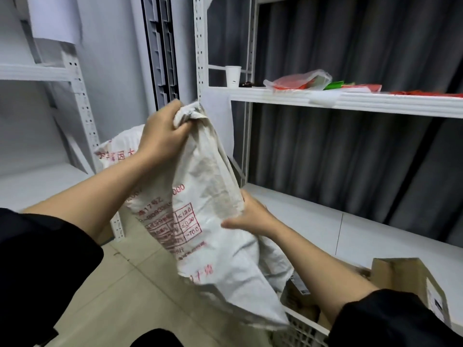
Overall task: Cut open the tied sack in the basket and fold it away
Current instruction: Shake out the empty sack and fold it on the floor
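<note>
A white woven sack point(200, 221) with red printing hangs limp in the air above the white plastic basket point(303, 326) at the lower right. My left hand point(162, 131) grips the bunched top of the sack at about chest height. My right hand point(250, 216) holds the sack's right edge lower down, fingers curled into the cloth. The sack's bottom end droops onto the basket rim. Cardboard boxes point(411, 286) fill the basket. No cutting tool is in view.
A second printed white sack point(120, 146) stands behind my left arm by a shelf post. White metal shelving surrounds me; the right shelf point(350, 101) carries a paper cup point(233, 76) and red plastic bags point(298, 81). Grey curtains hang behind. Beige floor tiles lie below.
</note>
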`<state>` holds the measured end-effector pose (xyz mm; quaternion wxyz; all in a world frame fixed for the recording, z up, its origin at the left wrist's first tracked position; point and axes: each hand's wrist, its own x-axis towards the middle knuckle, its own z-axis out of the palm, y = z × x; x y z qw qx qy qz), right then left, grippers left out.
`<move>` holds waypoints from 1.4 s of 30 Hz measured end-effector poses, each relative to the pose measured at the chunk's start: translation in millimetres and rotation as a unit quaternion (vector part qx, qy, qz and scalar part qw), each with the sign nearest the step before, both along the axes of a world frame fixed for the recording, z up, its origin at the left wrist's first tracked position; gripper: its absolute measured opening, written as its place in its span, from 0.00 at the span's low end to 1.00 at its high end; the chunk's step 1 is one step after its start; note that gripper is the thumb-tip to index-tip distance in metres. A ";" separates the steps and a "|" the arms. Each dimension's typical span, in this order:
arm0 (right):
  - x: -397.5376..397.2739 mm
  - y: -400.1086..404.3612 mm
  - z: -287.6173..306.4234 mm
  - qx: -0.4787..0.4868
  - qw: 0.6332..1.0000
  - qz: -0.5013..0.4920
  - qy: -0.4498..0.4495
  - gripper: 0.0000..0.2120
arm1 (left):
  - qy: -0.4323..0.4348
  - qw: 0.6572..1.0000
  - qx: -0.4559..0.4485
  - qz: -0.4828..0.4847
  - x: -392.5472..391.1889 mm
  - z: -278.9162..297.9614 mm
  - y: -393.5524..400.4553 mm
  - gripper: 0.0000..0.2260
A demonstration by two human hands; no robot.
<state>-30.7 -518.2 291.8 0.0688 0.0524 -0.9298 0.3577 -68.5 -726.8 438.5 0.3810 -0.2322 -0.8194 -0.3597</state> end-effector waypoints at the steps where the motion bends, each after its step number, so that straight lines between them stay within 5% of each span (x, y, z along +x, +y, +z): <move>1: 0.1 5.3 -7.6 0.043 0.999 -0.003 -0.011 0.25 | 0.005 1.000 0.005 0.001 -1.5 0.7 -3.4 0.05; 4: 5.5 11.9 -20.0 0.082 0.996 -0.018 -0.013 0.12 | 0.002 1.000 -0.017 0.009 -3.7 -2.0 -12.5 0.05; 9: 14.7 14.1 -35.9 0.001 0.998 0.006 -0.059 0.20 | -0.001 0.997 0.022 0.074 -8.6 -6.3 -32.9 0.06; 14: 24.1 31.3 -65.0 0.187 0.978 0.014 -0.088 0.16 | -0.004 0.992 0.011 0.128 -8.4 -2.7 -49.4 0.05; 17: 25.0 35.3 -72.0 0.176 0.977 0.039 -0.110 0.07 | -0.014 0.990 -0.024 0.135 -10.6 -8.8 -50.4 0.05; 20: 28.4 47.0 -68.5 0.136 0.978 0.052 -0.152 0.11 | -0.020 0.984 -0.025 0.173 -12.9 -10.7 -62.1 0.05; 24: 35.0 59.0 -68.9 0.251 0.954 0.035 -0.158 0.26 | -0.035 0.975 -0.033 0.215 -14.5 -11.7 -73.0 0.09; 30: 27.7 82.0 -67.9 0.158 0.972 -0.020 -0.173 0.27 | -0.038 0.970 -0.046 0.238 -16.7 -14.8 -81.6 0.09; 34: 27.3 90.4 -60.9 0.152 0.972 -0.019 -0.180 0.18 | -0.029 0.972 -0.017 0.232 -18.2 -21.9 -82.1 0.09; 38: 34.1 92.7 -57.1 0.065 0.988 -0.031 -0.140 0.29 | -0.025 0.968 0.019 0.248 -24.4 -22.4 -81.0 0.14; 42: 45.8 88.6 -52.7 -0.011 0.988 -0.029 -0.153 0.10 | -0.033 0.956 0.032 0.290 -29.6 -24.8 -88.0 0.16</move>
